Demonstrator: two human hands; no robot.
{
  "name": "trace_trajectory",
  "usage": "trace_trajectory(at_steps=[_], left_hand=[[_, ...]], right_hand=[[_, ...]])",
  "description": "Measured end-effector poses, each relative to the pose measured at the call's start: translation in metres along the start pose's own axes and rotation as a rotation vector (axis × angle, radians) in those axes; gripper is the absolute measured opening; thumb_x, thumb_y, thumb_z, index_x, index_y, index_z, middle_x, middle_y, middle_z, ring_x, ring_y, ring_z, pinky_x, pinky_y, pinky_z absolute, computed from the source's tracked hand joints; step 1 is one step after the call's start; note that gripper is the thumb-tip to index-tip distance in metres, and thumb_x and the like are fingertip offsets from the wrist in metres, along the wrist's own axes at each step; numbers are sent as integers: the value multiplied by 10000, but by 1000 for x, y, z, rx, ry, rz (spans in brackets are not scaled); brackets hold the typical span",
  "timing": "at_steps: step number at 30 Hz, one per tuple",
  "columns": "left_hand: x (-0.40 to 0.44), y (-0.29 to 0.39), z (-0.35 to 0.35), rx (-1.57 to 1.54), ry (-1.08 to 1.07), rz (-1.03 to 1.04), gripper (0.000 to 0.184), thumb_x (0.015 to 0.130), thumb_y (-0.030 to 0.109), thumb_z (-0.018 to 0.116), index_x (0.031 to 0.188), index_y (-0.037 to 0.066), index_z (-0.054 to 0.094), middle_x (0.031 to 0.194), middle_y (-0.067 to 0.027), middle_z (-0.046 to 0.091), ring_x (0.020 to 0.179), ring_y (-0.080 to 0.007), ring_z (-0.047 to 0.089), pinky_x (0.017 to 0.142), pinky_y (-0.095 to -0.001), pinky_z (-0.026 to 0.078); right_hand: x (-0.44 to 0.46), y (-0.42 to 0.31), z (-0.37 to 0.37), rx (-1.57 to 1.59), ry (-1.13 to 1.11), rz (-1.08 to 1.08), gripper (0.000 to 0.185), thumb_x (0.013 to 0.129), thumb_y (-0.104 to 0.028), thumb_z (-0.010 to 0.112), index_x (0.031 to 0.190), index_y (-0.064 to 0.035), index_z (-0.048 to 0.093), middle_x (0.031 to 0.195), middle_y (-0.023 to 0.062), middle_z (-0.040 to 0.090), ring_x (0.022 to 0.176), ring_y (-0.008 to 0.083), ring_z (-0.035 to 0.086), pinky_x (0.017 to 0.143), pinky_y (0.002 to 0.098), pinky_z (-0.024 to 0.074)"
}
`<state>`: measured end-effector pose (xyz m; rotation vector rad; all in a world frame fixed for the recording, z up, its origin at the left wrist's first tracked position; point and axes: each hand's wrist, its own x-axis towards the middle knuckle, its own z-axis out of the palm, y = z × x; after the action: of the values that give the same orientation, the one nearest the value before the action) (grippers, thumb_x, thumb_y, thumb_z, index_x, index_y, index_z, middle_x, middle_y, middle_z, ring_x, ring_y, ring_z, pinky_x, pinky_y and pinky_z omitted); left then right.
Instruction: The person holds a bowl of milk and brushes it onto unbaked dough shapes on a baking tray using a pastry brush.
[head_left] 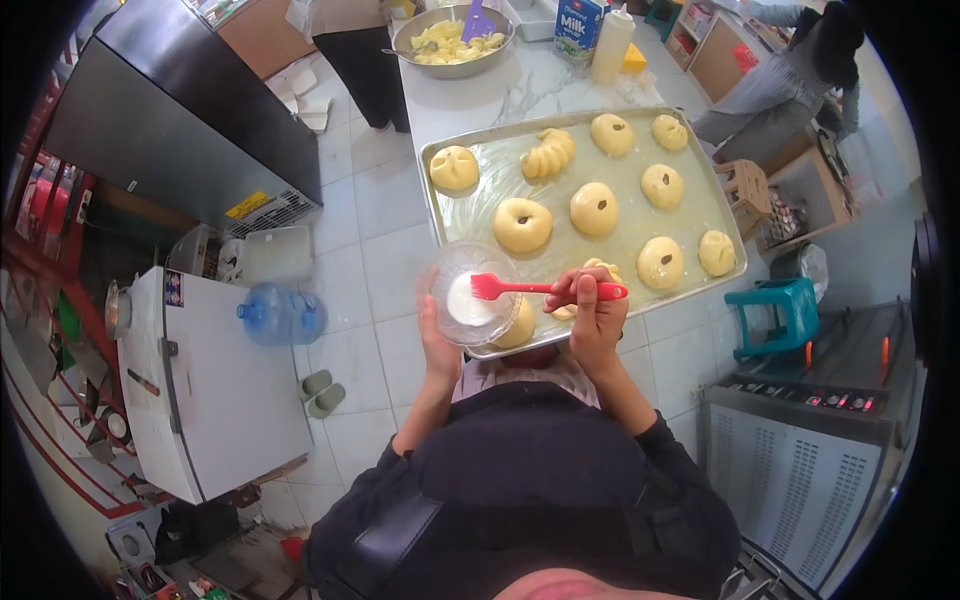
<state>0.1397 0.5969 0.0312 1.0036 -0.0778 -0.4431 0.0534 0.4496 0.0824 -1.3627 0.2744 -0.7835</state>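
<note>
My left hand (437, 343) is closed on the side of a clear bowl (494, 252) with a white liquid in the bottom. In my right hand (595, 318) is a red pastry brush (530, 288), its bristle end over the bowl. Both hands are above the near edge of a large metal baking tray (480, 160). Spread over the tray are several pale dough buns, among them a round bun (522, 225) with a dark filling showing and a twisted bun (548, 154). The bowl and my right hand partly hide the nearest buns.
On the white counter (440, 105) behind the tray stand a metal mixing bowl (450, 65), a milk carton (580, 30) and a squeeze bottle (612, 48). A teal stool (778, 310) is at the right. Two people (790, 85) (355, 60) stand beyond.
</note>
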Motion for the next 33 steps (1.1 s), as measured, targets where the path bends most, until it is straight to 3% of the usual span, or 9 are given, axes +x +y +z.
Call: trace_trajectory(at_steps=[2,5,8,12,16,22,26,29,33], left_hand=[[3,6,-1,-2,-10,-25,464,916,318,262,1295,53,291,1299,-127,348,1199,-245,351,999,-367,275],[14,-2,-12,34,11,13,464,921,321,258,1300,53,286,1304,-123,343,1209,-240,340,1001,-367,275],[22,-6,-21,-82,-58,-43,472,926,331,251,1306,53,275,1299,-118,350,1208,-237,342,999,-365,282],[28,-10,-34,-86,20,-77,478,925,346,252,1312,66,269,1292,-115,360,1201,-241,355,990,-366,300],[27,-6,-41,-89,50,-69,469,924,347,256,1311,84,276,1289,-113,365,1192,-242,367,979,-366,316],[26,-6,-60,-88,115,-27,460,921,355,263,1304,103,293,1285,-99,371,1182,-238,377,959,-369,340],[23,3,-58,-79,155,-37,453,918,366,267,1299,124,307,1279,-90,376,1175,-234,386,948,-375,355],[20,5,-57,-89,152,-18,452,916,376,268,1295,135,314,1275,-91,377,1171,-234,392,937,-380,371],[17,5,-58,-108,156,-16,450,913,388,273,1293,152,318,1270,-89,381,1168,-239,396,923,-391,386]], right_hand=[[2,7,0,-80,-25,22,245,921,-214,395,788,-12,441,726,87,528,575,119,563,542,240,507],[11,5,-7,73,144,141,244,919,-229,407,826,-13,474,738,83,552,591,139,567,536,255,491],[27,20,-31,234,329,124,269,921,-271,392,820,-34,469,733,83,551,578,158,568,505,276,496],[39,70,-65,262,437,-4,266,919,-278,394,813,-42,455,764,86,553,582,179,568,521,283,501],[35,93,-75,-12,349,-12,257,921,-263,395,822,-33,451,782,89,552,627,166,573,567,290,505],[36,86,-76,-275,334,-269,223,922,-216,396,802,-32,433,798,98,540,648,163,563,625,280,505],[6,81,-57,-825,-188,-516,193,901,-169,435,779,-21,452,747,113,553,664,201,560,615,309,469],[-11,73,-35,-753,-304,-617,210,893,-163,447,741,-18,466,728,125,556,673,213,557,606,305,454],[-20,82,-49,-477,-146,-362,180,887,-141,447,775,-8,491,759,124,569,678,202,556,633,292,452]])
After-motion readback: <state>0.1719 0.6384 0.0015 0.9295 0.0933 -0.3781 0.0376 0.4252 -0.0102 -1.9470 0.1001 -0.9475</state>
